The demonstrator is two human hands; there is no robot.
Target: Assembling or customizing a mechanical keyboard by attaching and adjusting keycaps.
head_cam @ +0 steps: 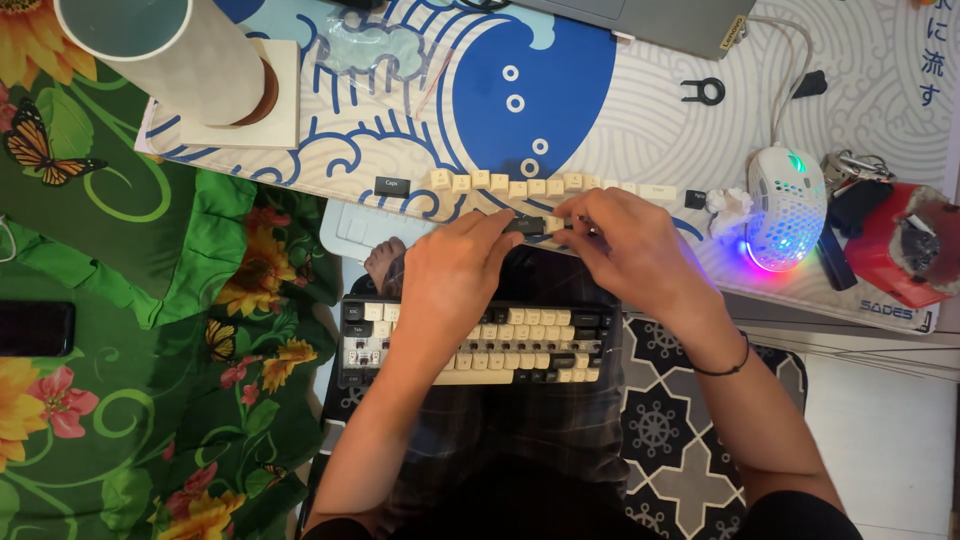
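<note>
While poised over a mechanical keyboard (470,345) resting on the lap at centre frame, left hand (452,275) and right hand (625,245) meeting at a long black keycap (525,224), pinched narrowly at either end between thumb and fingers (497,222) just above the board's top edge. Keyboard partly stripped: upper rows bare and dark, lower rows carrying cream and black caps. Black band (728,368) circling the right wrist.

Behind the hands, across the middle of the frame, a row of loose cream keycaps (505,183) laid out on a blue-and-white wave-patterned desk mat (600,100) covering the table, with a single black keycap (392,186) at the row's left end. Right of centre, a white honeycomb-shell mouse (787,205) glowing pink and blue beneath, cable running toward the top edge. Near the top, a black ring-shaped keycap puller (703,92). Upper left, a tall pale cup (160,45) standing on a square coaster (255,105). Far right, a red pouch (905,255) beside a cluster of keys (850,170). Left side filled by green floral cloth (150,400) printed with sunflowers and butterflies, a dark phone (36,328) lying at its left edge.
</note>
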